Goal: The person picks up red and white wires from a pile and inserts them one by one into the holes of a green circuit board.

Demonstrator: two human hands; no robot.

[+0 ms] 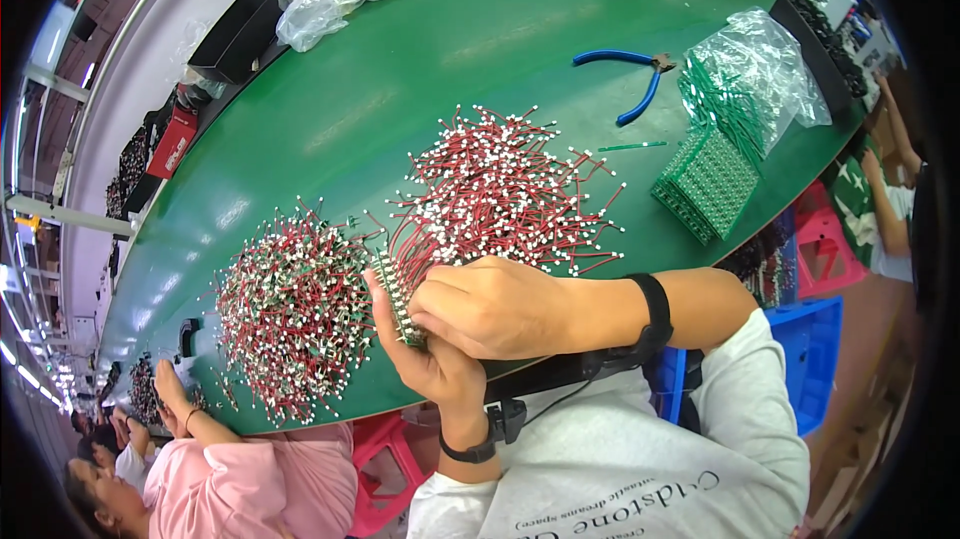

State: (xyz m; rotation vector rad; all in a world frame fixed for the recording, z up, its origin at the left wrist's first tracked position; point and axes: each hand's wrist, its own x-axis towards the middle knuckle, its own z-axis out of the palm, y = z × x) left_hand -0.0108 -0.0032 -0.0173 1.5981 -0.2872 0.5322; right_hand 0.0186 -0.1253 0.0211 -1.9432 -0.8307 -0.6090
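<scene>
My left hand (pixel 428 367) is closed around a narrow green circuit board strip (pixel 392 284) lined with small pale parts. Over its lower end, my right hand (pixel 490 304) has its fingers pinched together; whatever they grip is hidden. Just beyond both hands lies a loose heap of short red wires with white connectors (pixel 500 194). To the left is a second, denser pile of red wires with connectors and small green pieces (pixel 290 314).
Blue-handled cutting pliers (pixel 640 81) lie far right, near a single green strip (pixel 632 146), a stack of green circuit boards (pixel 708 182) and a clear plastic bag (pixel 765 69). Black bins (pixel 240 34) line the far edge. A person in pink (pixel 250 484) sits at left.
</scene>
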